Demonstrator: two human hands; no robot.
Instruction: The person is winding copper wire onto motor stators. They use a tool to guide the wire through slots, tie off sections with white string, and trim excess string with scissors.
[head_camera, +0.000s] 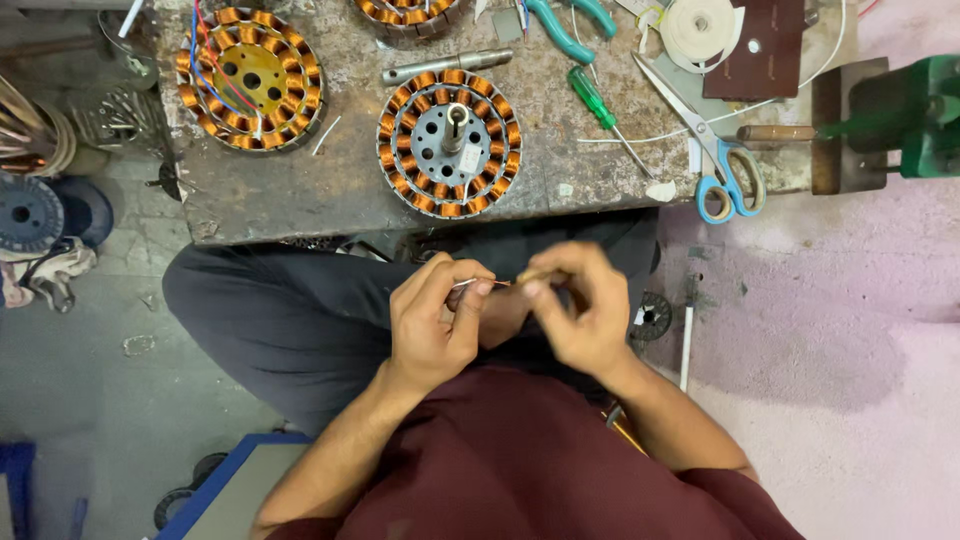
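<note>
My left hand (432, 318) and my right hand (577, 305) are raised together over my lap, below the low work table (300, 190). Left thumb and forefinger pinch a thin wire (478, 284) that runs across to the right hand. The right hand's fingertips pinch a small tan piece (533, 275) at the wire's other end; what it is I cannot make out. On the table just beyond the hands lies a round motor stator (450, 142) with copper windings and a steel shaft in its centre.
A second copper stator with red and blue leads (250, 78) lies at the table's left. Also there are a steel shaft (446, 66), green screwdriver (597, 108), blue-handled scissors (710, 150), teal pliers (562, 28) and a tape roll (698, 28). A green vise (905, 118) stands right.
</note>
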